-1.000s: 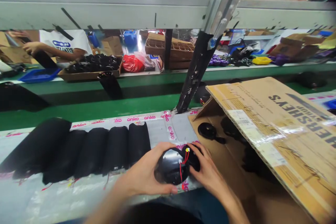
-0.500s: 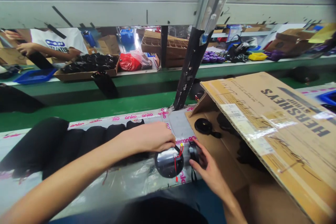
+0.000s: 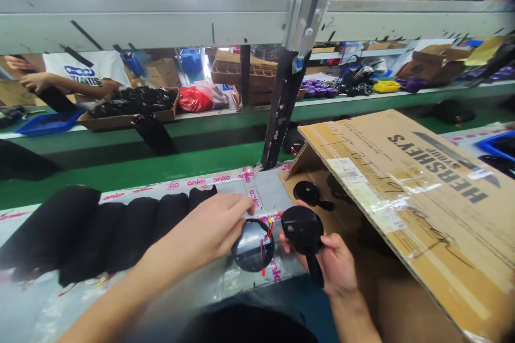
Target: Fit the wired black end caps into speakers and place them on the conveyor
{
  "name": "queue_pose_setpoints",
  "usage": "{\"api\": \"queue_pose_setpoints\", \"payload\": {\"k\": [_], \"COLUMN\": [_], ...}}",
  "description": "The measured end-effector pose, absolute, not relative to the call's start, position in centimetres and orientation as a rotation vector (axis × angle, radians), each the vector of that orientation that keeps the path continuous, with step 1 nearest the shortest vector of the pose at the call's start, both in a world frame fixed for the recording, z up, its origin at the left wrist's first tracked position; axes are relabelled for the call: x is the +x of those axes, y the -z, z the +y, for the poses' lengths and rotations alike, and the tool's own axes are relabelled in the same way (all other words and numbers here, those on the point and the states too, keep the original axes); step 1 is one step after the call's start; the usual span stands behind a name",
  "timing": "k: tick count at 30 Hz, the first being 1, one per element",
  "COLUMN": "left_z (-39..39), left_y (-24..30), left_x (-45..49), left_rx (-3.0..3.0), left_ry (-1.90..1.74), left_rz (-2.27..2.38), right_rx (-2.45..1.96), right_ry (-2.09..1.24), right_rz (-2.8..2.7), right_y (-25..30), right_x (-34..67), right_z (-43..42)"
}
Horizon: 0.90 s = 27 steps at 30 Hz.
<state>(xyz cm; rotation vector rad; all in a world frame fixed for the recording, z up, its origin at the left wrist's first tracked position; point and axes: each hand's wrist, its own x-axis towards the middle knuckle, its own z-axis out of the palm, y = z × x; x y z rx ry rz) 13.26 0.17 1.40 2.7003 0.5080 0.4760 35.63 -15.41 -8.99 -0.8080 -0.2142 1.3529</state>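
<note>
My left hand (image 3: 209,228) is curled over the top of a black cylindrical housing (image 3: 252,245) lying on the bench, its shiny round end facing me with red and yellow wires (image 3: 265,236) hanging out. My right hand (image 3: 336,262) grips a round black cap (image 3: 301,230) with a dangling strap, held just to the right of the housing's end and apart from it. A row of several more black housings (image 3: 120,230) lies to the left of my left hand.
An open cardboard box (image 3: 402,182) with a printed flap stands at the right, with black caps (image 3: 306,193) inside. A green conveyor belt (image 3: 161,166) runs behind the bench. A black post (image 3: 281,107) rises at the middle. Another person's arms (image 3: 60,83) are at the far left.
My right hand has pulled the round cap away from the housing's end and turned it toward me. My left hand has shifted slightly along the housing's top.
</note>
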Motion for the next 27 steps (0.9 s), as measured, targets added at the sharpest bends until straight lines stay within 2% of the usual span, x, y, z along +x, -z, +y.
{"api": "queue_pose_setpoints", "payload": {"k": [3, 7, 10, 17, 24, 27], "left_z": [-2.7, -5.2, -5.7, -6.2, -6.3, -6.3], "left_y": [0.7, 3.8, 4.6, 4.0, 4.2, 4.2], "left_x": [12.3, 13.5, 14.4, 15.2, 15.8, 16.0], "left_rx": [2.574, 2.411, 2.321, 2.212, 2.162, 2.187], "left_ry": [-0.582, -0.924, -1.066, -1.033, -1.122, -1.134], "left_rz": [0.526, 0.508, 0.645, 0.802, 0.733, 0.693], "right_rx": [-0.823, -0.811, -0.848, -0.982, -1.238, -1.252], "right_ry": [-1.307, -1.29, -1.282, -1.214, -0.803, -0.797], "right_rz": [-0.176, -0.222, -0.275, -0.541, -0.959, -1.044], "right_y": [9.1, 9.8, 9.8, 8.7, 7.0, 6.5], "right_x": [34.9, 33.3, 32.4, 32.4, 33.0, 32.9], "right_z": [-14.6, -14.0, -14.2, -15.6, -17.6, -17.7]}}
